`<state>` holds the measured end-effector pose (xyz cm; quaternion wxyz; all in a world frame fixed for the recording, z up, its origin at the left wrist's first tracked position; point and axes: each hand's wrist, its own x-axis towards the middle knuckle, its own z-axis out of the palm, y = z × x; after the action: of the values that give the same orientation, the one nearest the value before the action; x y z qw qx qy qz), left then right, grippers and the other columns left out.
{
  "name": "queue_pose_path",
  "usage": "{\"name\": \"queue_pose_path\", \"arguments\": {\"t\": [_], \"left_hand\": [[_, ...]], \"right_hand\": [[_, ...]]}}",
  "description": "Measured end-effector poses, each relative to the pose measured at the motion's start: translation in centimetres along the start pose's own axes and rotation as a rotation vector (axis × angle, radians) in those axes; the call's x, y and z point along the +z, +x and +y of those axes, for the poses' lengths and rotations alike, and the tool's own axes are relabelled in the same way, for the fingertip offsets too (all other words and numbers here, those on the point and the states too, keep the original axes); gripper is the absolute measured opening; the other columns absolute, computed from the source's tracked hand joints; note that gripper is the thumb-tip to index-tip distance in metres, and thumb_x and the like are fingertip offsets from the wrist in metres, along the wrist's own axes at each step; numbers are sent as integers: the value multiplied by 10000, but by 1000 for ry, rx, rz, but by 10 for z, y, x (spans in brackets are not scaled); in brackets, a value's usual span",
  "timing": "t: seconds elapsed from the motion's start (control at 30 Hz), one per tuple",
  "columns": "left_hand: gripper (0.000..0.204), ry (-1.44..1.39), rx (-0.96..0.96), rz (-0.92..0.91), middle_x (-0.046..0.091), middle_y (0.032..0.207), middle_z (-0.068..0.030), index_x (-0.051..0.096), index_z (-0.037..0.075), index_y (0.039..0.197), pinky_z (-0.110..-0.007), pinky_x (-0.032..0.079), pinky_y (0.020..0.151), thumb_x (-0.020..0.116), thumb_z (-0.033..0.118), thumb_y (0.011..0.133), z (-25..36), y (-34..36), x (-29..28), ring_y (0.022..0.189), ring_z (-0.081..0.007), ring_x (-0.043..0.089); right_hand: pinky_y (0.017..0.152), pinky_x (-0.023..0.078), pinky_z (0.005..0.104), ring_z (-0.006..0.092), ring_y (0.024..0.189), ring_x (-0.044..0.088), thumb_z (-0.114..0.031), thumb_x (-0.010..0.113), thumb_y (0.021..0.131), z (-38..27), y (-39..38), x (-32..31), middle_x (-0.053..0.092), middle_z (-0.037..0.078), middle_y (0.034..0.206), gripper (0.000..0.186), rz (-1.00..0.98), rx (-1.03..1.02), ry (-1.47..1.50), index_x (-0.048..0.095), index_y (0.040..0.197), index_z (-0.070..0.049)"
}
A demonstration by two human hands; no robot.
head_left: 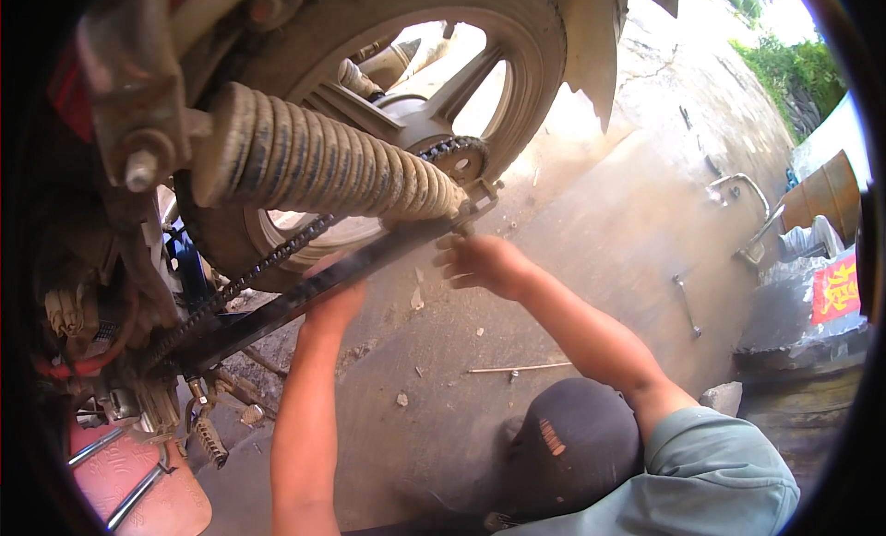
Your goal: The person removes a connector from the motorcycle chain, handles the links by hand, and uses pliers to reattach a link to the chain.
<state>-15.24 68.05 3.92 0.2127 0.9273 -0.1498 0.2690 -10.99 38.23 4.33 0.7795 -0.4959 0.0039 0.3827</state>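
One wide stretch of dusty grey-brown concrete ground [609,287] runs beneath and beyond both hands. Next in size: a dirt-coated motorcycle wheel with thick cast spokes [466,89] and a brown-dusted tyre, above both hands. Between wheel and viewer, a mud-caked ribbed coil-spring shock absorber [318,153] slants down toward the right hand [489,264], its lower end just above that hand.

Under it lies the piece being worked at, a long, straight black metal bar [341,264], slanting from beyond the left hand [337,301] up to just above the right. The left hand reaches up behind its lower edge, fingers mostly hidden; I cannot tell whether they grip. The right hand is blurred, fingers half curled beside the bar's far end; whether they press on anything I cannot make out.

A dark, greasy roller chain [268,264] runs above and left of the left hand. Lower left of that hand, a pinkish-red flat flap [175,490]. Well to the right of the right hand, a slim steel wrench [687,305]; below the right hand, a thin pale stick [519,367]. Smallest noted: a pale stone [401,399], between the forearms.
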Motion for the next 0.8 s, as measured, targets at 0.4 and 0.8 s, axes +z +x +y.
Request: {"name": "queue_pose_path", "arguments": {"t": [0.4,0.8], "left_hand": [[200,39,-65,-38,679,811,-174,690,59,867,-473,506,669,589,226,912,1,-1,3,787,-383,663],[272,-78,-167,-117,698,929,-210,713,47,996,-471,520,729,573,277,956,-6,-8,8,892,-410,669]], "right_hand": [[477,454,314,218,538,584,-649,311,1021,-71,-11,41,642,111,733,656,434,-40,-102,623,996,-72],[496,459,302,179,566,564,-569,292,1043,-36,13,31,618,72,742,557,374,-252,78,559,1110,-85]]}}
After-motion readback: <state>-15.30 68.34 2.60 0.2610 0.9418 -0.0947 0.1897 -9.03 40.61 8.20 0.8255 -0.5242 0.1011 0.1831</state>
